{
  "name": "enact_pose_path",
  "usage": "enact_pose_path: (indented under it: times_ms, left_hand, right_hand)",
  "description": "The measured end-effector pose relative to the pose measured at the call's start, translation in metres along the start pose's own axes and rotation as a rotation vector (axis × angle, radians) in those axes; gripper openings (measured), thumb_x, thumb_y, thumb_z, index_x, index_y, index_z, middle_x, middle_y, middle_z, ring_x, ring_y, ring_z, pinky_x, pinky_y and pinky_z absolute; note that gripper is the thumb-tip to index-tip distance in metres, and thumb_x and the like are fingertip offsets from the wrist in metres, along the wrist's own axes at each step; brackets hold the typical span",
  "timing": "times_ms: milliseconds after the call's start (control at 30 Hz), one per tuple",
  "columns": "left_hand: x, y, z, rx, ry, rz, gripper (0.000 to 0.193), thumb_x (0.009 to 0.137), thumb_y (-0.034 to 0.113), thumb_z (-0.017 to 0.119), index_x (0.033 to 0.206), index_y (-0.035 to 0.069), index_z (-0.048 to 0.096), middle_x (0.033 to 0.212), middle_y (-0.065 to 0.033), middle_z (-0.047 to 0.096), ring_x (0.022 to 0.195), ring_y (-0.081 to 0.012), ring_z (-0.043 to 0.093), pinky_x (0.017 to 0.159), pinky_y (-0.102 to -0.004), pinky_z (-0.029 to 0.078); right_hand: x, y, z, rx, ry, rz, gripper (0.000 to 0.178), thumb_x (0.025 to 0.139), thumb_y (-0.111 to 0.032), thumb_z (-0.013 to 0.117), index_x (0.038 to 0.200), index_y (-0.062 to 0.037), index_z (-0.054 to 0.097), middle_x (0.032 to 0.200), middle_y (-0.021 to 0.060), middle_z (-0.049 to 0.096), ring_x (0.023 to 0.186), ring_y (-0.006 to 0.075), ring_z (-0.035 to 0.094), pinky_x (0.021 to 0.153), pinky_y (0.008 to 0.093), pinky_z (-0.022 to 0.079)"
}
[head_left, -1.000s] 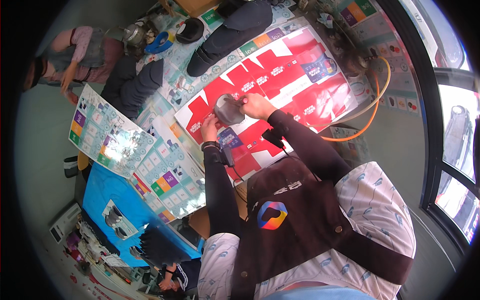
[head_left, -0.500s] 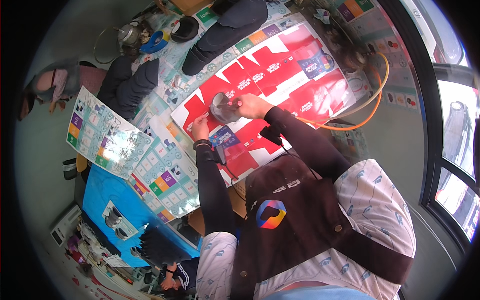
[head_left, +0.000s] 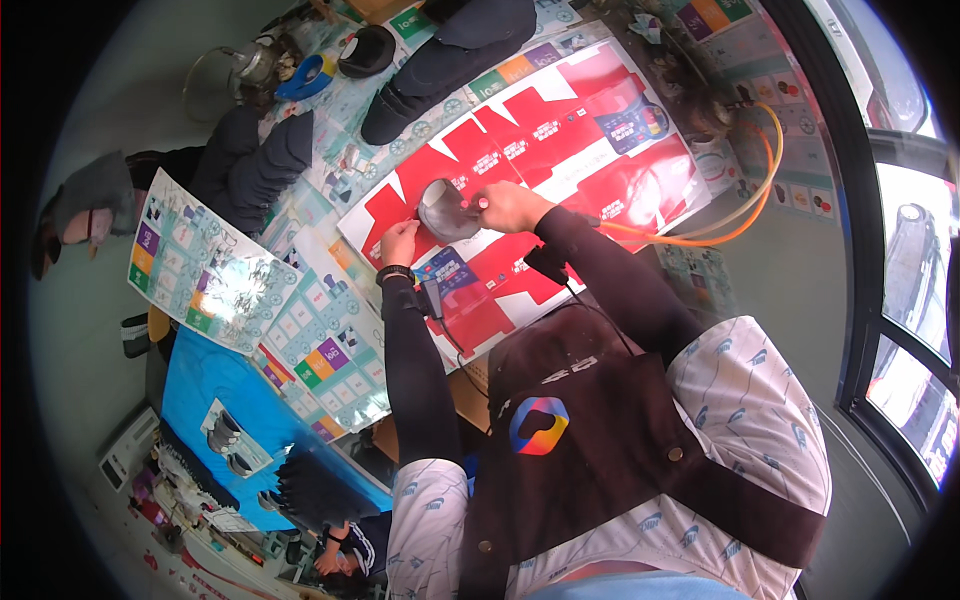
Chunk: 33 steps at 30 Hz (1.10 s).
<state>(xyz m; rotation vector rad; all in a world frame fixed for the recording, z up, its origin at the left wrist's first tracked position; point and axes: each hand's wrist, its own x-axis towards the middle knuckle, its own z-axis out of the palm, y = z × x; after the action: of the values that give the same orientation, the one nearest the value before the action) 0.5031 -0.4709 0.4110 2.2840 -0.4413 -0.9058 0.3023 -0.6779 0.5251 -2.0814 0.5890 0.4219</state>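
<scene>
A dark grey, cup-shaped piece (head_left: 447, 214) with a pale hollow stands over a red and white printed sheet (head_left: 545, 205). My right hand (head_left: 512, 208) grips it by its right side, thumb and fingers closed on the edge. Close to its left side is my left hand (head_left: 400, 243), with thumb and forefinger pinched together. Whatever lies between those fingertips, if anything, is too small to make out.
Stacks of dark, curved pieces lie at the far side (head_left: 450, 65) and far left (head_left: 262, 165). Blue tape (head_left: 307, 78) sits beyond. An orange hose (head_left: 745, 230) loops at right. Printed sheets (head_left: 210, 270) overlap the left edge. Other people are at left and lower left.
The grey piece has turned slightly in my right hand. My left hand has shifted a little leftward. At the far left, another person has changed posture.
</scene>
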Motion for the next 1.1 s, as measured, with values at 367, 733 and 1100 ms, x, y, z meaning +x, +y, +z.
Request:
enact_pose_path:
  times_ms: [367,733,1100]
  left_hand:
    - [0.017,-0.023,0.011,-0.086,-0.104,-0.009,0.042,0.093,0.028,0.073,0.118,-0.005,0.072,0.106,-0.0085,0.074,0.097,-0.0146,0.065,0.09,-0.0283,0.049]
    - [-0.003,0.004,0.013,-0.237,-0.113,-0.019,0.04,0.087,0.033,0.077,0.105,-0.003,0.077,0.097,-0.0126,0.078,0.091,-0.018,0.072,0.086,-0.0325,0.052]
    - [-0.022,0.043,0.011,-0.05,-0.015,0.029,0.041,0.086,0.041,0.073,0.095,0.001,0.079,0.077,-0.0127,0.075,0.071,-0.0222,0.072,0.07,-0.0372,0.053]
  right_hand:
    - [-0.003,-0.002,-0.004,-0.028,0.051,-0.007,0.03,0.088,-0.028,0.061,0.104,-0.0056,0.073,0.092,0.0255,0.071,0.091,0.0444,0.068,0.082,0.0507,0.054]
    - [-0.02,-0.002,-0.024,0.032,0.133,-0.05,0.03,0.085,-0.022,0.052,0.092,-0.0005,0.072,0.084,0.0302,0.067,0.086,0.0478,0.066,0.081,0.0544,0.052]
    - [-0.021,-0.024,-0.035,-0.011,0.279,-0.027,0.031,0.082,-0.021,0.058,0.103,-0.0043,0.072,0.09,0.0267,0.07,0.092,0.045,0.068,0.082,0.0538,0.054]
